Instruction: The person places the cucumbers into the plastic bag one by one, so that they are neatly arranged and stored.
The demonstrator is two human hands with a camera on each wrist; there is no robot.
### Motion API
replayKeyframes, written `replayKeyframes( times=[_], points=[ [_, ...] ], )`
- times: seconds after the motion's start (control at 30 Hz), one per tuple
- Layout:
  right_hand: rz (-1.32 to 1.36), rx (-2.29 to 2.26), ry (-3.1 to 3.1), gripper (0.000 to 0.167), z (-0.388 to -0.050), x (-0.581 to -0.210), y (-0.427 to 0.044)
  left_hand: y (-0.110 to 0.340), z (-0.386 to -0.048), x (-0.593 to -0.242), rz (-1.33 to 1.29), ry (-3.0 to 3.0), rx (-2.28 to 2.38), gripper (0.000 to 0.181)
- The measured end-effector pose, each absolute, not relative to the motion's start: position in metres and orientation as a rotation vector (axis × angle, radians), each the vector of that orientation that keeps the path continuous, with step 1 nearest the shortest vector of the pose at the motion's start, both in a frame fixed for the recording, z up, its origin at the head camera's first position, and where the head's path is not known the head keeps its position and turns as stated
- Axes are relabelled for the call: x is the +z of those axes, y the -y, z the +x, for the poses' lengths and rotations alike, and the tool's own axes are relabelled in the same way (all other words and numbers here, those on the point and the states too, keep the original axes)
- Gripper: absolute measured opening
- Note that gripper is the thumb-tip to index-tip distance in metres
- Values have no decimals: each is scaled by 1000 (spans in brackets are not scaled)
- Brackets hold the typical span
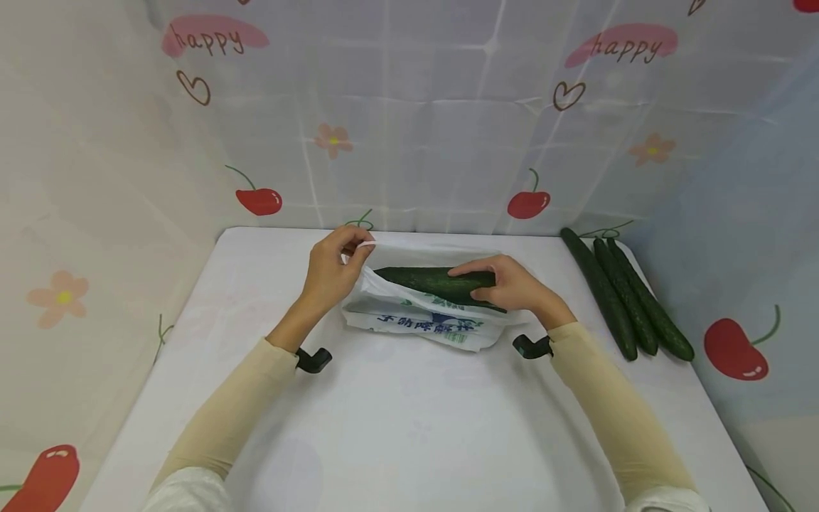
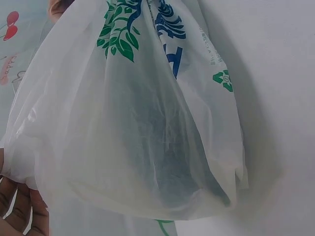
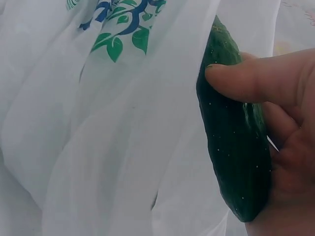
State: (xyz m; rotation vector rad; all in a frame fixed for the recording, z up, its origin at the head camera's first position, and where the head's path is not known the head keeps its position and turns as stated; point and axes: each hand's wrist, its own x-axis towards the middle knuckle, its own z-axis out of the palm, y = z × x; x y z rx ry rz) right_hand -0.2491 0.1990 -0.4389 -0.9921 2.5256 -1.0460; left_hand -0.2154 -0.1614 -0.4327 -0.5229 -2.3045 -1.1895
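Note:
In the head view a white plastic bag (image 1: 422,323) with blue and green print lies at the table's middle, its mouth spread. My left hand (image 1: 334,264) pinches the bag's edge at the upper left and holds it up. A dark green cucumber (image 1: 422,279) lies partly inside the mouth, and my right hand (image 1: 508,284) grips its right end between thumb and fingers. Up close in the right wrist view, the thumb presses on the cucumber (image 3: 231,142) beside the bag wall. Through the thin bag (image 2: 88,147) in the left wrist view, a dark long shape shows.
Several more cucumbers (image 1: 623,302) lie side by side near the right edge of the white table (image 1: 397,427). A patterned curtain (image 1: 416,128) with cherries and hearts hangs behind the table and along its sides.

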Motion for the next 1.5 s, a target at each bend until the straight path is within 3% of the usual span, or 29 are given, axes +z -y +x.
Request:
replayKeyframes(
  times=[0.47, 0.93, 1.5],
  points=[
    [-1017, -582, -2755, 54, -258, -444, -206, 162, -213, -433, -521, 2311, -1136, 8],
    [-1089, -502, -2945, 48, -270, -471, -214, 163, -216, -432, -532, 2293, -1133, 8],
    [-818, -557, -3002, 49, -249, -469, -223, 163, -217, -429, -530, 2279, -1140, 7]
  ],
)
